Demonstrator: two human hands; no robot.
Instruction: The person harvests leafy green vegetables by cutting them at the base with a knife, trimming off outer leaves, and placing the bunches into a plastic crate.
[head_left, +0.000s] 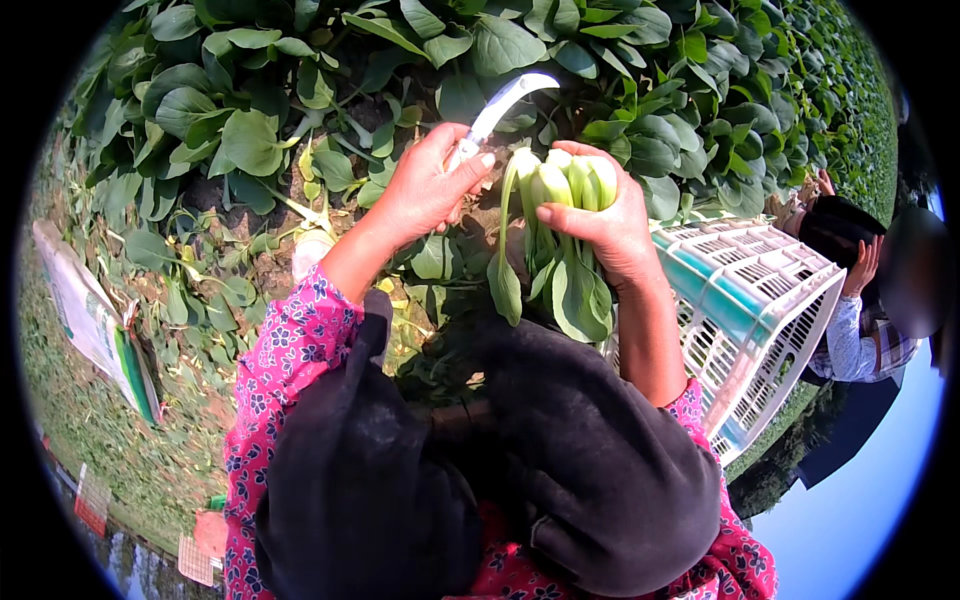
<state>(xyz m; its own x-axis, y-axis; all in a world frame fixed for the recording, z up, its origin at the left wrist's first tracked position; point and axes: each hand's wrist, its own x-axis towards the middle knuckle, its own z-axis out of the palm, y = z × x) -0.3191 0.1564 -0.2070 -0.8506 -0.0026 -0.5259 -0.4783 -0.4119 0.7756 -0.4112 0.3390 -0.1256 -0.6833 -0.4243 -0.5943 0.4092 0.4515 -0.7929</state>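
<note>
My left hand (429, 184) is closed around the handle of a curved harvesting knife (501, 106); its bright blade points up and to the right. In my right hand (611, 214) is a bunch of leafy greens (564, 184), held with the pale stem bases up and the leaves hanging down. The blade is apart from the bunch. Beyond both hands grow rows of the same broad-leaved greens (510, 45). Cut leaves and stems (315, 217) lie on the soil near my left forearm.
A white plastic crate (750, 289) with a teal band stands right of my right forearm. Behind it a co-worker (862, 330) crouches, both hands raised. A white and green sack (97, 322) lies at far left. Crates (196, 559) and a red item (210, 532) are at lower left.
</note>
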